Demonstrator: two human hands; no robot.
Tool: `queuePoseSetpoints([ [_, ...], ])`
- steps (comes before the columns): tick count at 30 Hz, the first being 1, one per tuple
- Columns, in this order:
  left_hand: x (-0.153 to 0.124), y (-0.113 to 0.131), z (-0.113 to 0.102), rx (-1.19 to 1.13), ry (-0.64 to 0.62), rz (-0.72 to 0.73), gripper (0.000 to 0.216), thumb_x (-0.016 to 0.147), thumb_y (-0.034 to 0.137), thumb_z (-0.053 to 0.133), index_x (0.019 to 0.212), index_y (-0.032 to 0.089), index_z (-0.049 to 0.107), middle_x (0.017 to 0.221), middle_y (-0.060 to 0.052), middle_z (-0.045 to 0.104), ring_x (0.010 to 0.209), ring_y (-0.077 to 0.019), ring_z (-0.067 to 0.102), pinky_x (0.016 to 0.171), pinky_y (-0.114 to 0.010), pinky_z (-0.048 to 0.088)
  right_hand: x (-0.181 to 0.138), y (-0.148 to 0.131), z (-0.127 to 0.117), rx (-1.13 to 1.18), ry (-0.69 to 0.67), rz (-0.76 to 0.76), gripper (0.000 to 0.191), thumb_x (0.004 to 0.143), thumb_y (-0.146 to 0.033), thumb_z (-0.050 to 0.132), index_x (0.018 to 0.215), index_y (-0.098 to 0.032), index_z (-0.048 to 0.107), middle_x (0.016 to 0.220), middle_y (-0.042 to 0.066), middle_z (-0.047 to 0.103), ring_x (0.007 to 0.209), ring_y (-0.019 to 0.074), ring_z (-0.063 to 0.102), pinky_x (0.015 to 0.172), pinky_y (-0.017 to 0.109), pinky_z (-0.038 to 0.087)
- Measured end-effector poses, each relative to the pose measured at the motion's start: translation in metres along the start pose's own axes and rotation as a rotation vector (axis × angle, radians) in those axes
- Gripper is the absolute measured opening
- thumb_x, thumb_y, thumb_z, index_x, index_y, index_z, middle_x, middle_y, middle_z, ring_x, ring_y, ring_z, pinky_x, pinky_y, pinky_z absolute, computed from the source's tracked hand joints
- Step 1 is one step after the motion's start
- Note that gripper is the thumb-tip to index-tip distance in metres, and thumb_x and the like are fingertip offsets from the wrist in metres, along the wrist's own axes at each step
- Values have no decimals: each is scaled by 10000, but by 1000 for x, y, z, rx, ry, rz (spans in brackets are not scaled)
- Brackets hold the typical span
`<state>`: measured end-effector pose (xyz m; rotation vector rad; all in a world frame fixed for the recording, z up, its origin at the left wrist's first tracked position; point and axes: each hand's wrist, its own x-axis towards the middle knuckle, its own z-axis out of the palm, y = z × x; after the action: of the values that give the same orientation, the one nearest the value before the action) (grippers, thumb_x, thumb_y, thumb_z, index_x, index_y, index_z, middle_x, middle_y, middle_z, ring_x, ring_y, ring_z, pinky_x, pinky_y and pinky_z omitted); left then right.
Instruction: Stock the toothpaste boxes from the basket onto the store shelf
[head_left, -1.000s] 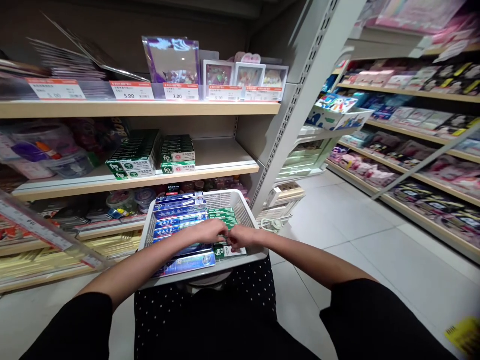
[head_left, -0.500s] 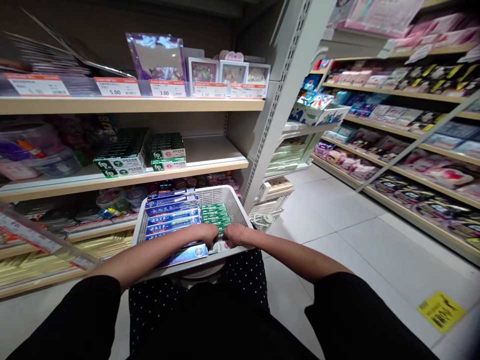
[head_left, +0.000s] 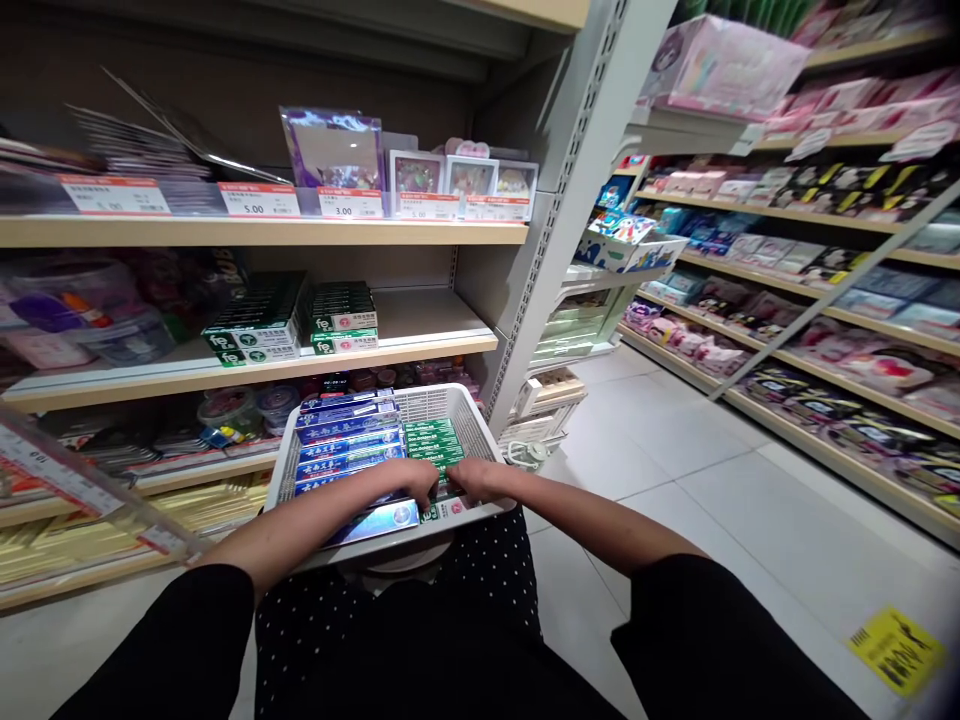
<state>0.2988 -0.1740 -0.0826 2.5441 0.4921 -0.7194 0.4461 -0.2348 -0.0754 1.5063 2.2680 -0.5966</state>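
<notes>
We see left hand (head_left: 417,482) and right hand (head_left: 478,480) curled at green Doc.Golden toothpaste cartons (head_left: 431,441) beside blue cartons (head_left: 349,447) in white basket (head_left: 471,432); grip hidden, can't tell

Left hand (head_left: 420,482), right hand (head_left: 478,480) at green boxes (head_left: 431,441) (blue boxes (head_left: 349,448) beside), pale basket (head_left: 475,430)

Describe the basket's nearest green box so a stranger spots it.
In front of the stocked shelves sits a white basket. In its right column, the nearest green box shows a white panel with a reddish emblem; boxes behind show green faces.
</notes>
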Motion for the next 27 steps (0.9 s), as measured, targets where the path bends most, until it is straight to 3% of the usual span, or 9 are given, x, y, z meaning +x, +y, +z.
queuePoseSetpoints([
  [3,-9,-1,-6,-43,38,18,252,649,362,757,849,209,756,707,-12,700,592,-158,565,606,-253,440,-9,9,-17,-90,-12,-93,209,608,-197,794,765,-177,658,745,34,664,698,212,617,627,267,428],
  [7,-34,-11,-25,-285,241,39,313,811,472,593,836,186,716,704,-11,658,617,-143,551,623,-245,426,-29,26,-45,-166,352,-161,211,697,-157,725,880,-178,622,922,77,644,783,206,595,632,267,400],
  [11,-53,-24,-38,-943,474,-49,482,788,627,577,918,172,671,848,-38,653,685,-166,619,660,-279,496,-38,37,-57,-259,744,-92,209,794,-75,589,976,-175,558,1003,91,594,861,212,550,666,282,403],
  [13,-56,-29,-40,-1272,561,-48,489,732,613,661,940,170,661,905,-46,649,718,-166,637,709,-306,533,-36,38,-57,-286,863,-71,156,847,-63,519,954,-172,550,982,97,584,867,221,532,699,307,413],
  [15,-58,-32,-40,-1433,667,-32,459,674,542,754,914,160,669,910,-47,651,736,-156,631,749,-324,549,-32,36,-55,-240,947,-65,106,875,-94,517,934,-175,552,969,102,580,888,236,523,742,337,428],
  [17,-60,-35,-40,-1451,778,-24,451,628,471,812,918,151,681,918,-55,662,759,-157,622,739,-330,556,-27,33,-52,-85,1036,-76,93,871,-170,584,959,-183,558,1043,115,574,978,258,521,806,368,446],
  [20,-69,-43,-41,-1383,899,-39,495,615,431,827,996,151,678,916,-61,677,787,-165,628,703,-321,552,-14,31,-51,346,1130,-102,226,852,-310,642,1036,-207,560,1190,112,545,1096,258,527,884,390,473],
  [24,-86,-58,-42,-1291,1031,-92,515,634,420,814,1042,151,654,813,-41,685,748,-161,647,712,-317,542,22,29,-57,1055,1093,-95,343,781,-400,676,1035,-205,554,1096,78,618,954,200,633,841,362,536],
  [27,-98,-73,-43,-1282,1168,-137,545,633,398,814,1070,144,613,815,-44,688,755,-169,664,744,-334,540,54,20,-69,1390,1076,-78,461,656,-361,769,1032,-187,567,1043,83,662,967,205,651,883,373,537],
])
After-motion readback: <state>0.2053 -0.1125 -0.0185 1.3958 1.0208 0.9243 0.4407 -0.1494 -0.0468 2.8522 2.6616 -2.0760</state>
